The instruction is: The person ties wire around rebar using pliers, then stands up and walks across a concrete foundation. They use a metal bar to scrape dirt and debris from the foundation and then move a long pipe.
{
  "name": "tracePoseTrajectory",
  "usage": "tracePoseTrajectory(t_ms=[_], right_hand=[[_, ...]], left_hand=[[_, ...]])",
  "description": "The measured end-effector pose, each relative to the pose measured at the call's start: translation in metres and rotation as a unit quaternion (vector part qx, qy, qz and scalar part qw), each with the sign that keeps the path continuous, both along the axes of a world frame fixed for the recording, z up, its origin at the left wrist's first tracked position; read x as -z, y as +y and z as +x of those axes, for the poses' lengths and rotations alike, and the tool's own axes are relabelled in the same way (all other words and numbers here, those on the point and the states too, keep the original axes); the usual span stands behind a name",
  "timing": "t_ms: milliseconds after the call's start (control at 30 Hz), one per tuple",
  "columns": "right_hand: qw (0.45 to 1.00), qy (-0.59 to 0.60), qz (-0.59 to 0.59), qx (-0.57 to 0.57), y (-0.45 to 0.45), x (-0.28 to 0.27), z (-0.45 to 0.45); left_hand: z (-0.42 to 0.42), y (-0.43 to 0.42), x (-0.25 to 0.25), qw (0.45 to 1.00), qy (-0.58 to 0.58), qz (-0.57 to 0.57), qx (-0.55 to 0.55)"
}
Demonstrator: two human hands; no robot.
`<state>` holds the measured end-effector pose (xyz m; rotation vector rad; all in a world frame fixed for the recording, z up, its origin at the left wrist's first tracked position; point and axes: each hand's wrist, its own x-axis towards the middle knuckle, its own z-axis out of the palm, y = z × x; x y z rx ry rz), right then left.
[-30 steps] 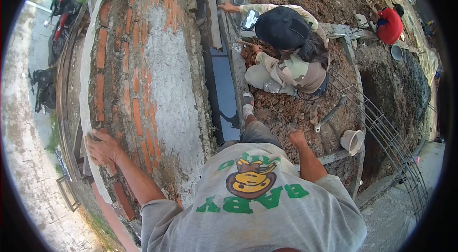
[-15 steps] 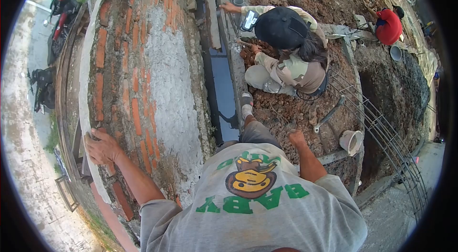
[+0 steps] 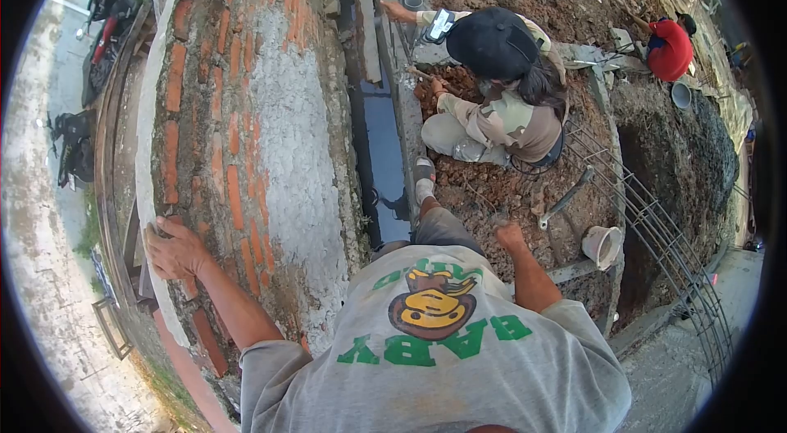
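Note:
My left hand (image 3: 175,249) lies on the pale ledge (image 3: 145,146) along the outer side of the brick wall (image 3: 234,146). Its thumb is spread and its fingers reach to the ledge's edge; they hold no loose thing. To the right of my body, my right hand (image 3: 510,234) hangs closed over the reddish soil (image 3: 484,187). What its fingers hold, if anything, is hidden. The nearest things to it are a grey pipe piece (image 3: 567,198) and a whitish bucket (image 3: 602,246).
A co-worker in a black cap (image 3: 492,44) crouches ahead, holding a wooden handle (image 3: 422,74). A water-filled trench (image 3: 384,154) containing a board (image 3: 366,27) runs alongside the wall. A rebar cage (image 3: 656,220) lies right. Someone in red (image 3: 670,52) bends farther off.
The co-worker's head and arms have shifted slightly to the right in the picture. My two hands stay in nearly the same places.

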<state>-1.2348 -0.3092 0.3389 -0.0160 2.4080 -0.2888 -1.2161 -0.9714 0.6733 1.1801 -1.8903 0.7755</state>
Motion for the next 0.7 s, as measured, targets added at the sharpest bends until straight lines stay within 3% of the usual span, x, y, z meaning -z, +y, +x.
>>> tracePoseTrajectory(t_ms=[33, 67, 100, 167, 300, 433, 700], right_hand=[[0.986, 0.002, 0.059, -0.155, -0.008, -0.023, -0.004], [0.986, 0.002, 0.059, -0.155, -0.003, -0.011, -0.001], [0.999, -0.022, -0.007, -0.031, -0.001, 0.0, 0.002], [0.992, -0.046, -0.072, 0.094, -0.004, -0.002, 0.003], [0.99, -0.055, -0.082, 0.102, -0.003, 0.0, 0.002], [0.983, -0.041, -0.114, 0.136, 0.018, 0.056, 0.009], [0.99, -0.018, -0.097, 0.103, -0.003, 0.008, -0.001]], left_hand=[[0.0, 0.0, 0.0, 1.0, -0.001, 0.0, -0.002], [0.0, 0.001, -0.001, 1.0, -0.002, 0.0, -0.004], [-0.001, 0.001, -0.001, 1.0, -0.002, 0.0, -0.004], [-0.001, 0.002, -0.001, 1.0, 0.0, 0.001, -0.001], [-0.001, -0.001, 0.001, 1.0, -0.004, -0.009, -0.002], [0.0, -0.003, 0.002, 1.0, 0.009, 0.005, 0.005], [0.0, -0.002, 0.001, 1.0, 0.022, 0.013, 0.014]])
